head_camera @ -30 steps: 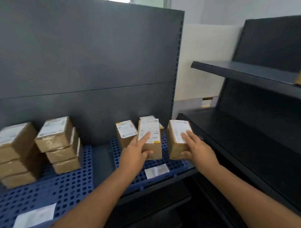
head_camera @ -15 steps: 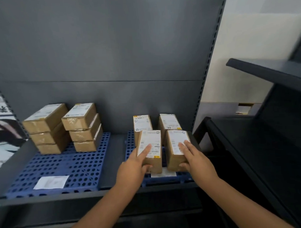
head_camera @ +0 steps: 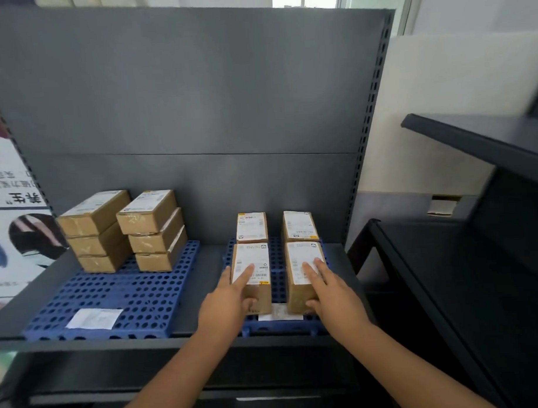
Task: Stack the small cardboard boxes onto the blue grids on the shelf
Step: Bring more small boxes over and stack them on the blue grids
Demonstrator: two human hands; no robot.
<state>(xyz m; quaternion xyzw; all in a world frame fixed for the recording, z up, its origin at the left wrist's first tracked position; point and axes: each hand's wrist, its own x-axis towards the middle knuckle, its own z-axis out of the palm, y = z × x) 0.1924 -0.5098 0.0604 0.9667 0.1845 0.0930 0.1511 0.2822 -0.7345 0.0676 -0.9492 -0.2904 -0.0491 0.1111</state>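
Two brown cardboard boxes with white labels stand side by side at the front of the right blue grid (head_camera: 277,266). My left hand (head_camera: 230,301) holds the front left box (head_camera: 252,255), forefinger on its label and thumb on its near face. My right hand (head_camera: 328,291) holds the front right box (head_camera: 300,254) the same way. Both boxes sit on the grid. Right behind them stand two more labelled boxes, the back left box (head_camera: 251,227) and the back right box (head_camera: 300,225).
The left blue grid (head_camera: 127,295) carries two three-high stacks of boxes (head_camera: 95,232) (head_camera: 154,230) at its back and a white paper slip (head_camera: 95,318) at its front. Another slip (head_camera: 280,314) lies on the right grid. A black shelf unit (head_camera: 446,258) stands at the right.
Both hands have brought their boxes down onto the front of the right grid and set them parallel, a little apart. The view has swung left to face the shelf.
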